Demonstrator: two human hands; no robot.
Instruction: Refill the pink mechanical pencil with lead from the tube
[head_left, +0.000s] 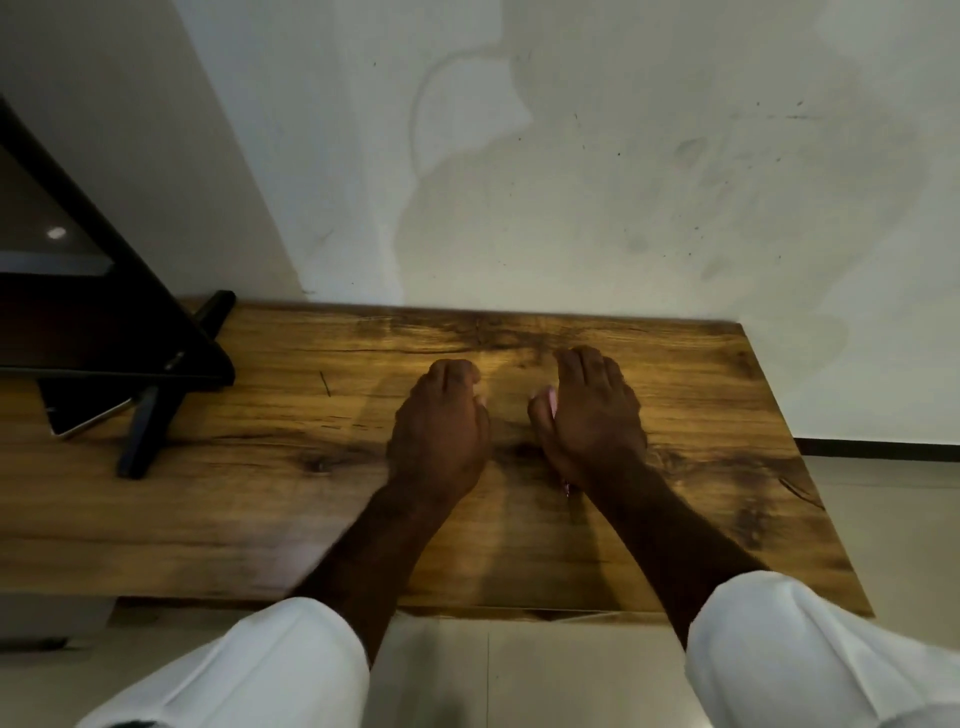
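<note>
Both my hands rest knuckles-up on the wooden table (727, 415), a short gap between them. My right hand (592, 415) is closed around the pink mechanical pencil (551, 401). Pink shows beside the thumb, and the pencil's thin tip pokes out under the wrist toward me. My left hand (441, 431) has its fingers curled into a loose fist. Nothing shows inside it, and its palm side is hidden. I cannot see the lead tube anywhere.
A dark monitor (78, 291) on a black stand (145, 431) fills the table's left side. In front of it, a thin dark line (325, 383) marks the wood. The wall runs along the table's far edge, and tiled floor lies to the right.
</note>
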